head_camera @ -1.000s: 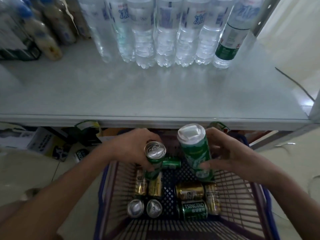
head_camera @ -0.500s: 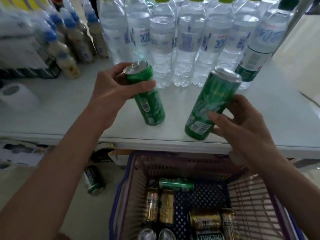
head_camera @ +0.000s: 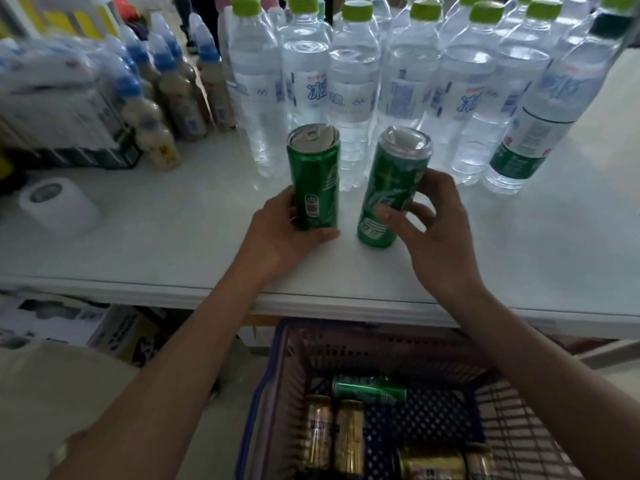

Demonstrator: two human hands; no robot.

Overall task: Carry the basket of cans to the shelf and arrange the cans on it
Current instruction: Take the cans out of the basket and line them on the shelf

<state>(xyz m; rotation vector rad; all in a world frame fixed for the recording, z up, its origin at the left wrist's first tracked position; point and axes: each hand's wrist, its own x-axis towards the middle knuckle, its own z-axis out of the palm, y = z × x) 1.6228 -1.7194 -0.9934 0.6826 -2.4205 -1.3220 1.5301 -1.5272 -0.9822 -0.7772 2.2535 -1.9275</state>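
1. Cans in both hands: the left hand [head_camera: 277,233] wraps the lower half of an upright green can [head_camera: 315,181], thumb across its base; the right hand [head_camera: 436,237] pinches a second green can [head_camera: 388,188] low on its side, thumb in front, fingers behind.
2. That second green can leans, top tipped toward the right, its lower edge at or on the shelf [head_camera: 173,244]; whether the upright green can is fully seated cannot be told, its base being hidden by the thumb.
3. Done well, the step means bringing the leaning can plumb before letting go; each base goes flat, then the fingers loosen sideways rather than upward, so neither slim can topples.
4. Just behind, water bottles [head_camera: 349,98] stand in a row; the pair is best pushed back near them, side by side, labels forward, leaving the front strip free for later rows.
5. Below the shelf edge the basket [head_camera: 263,403] waits with a lying green can [head_camera: 369,389] and several gold cans [head_camera: 349,434]; most of the job likely remains.
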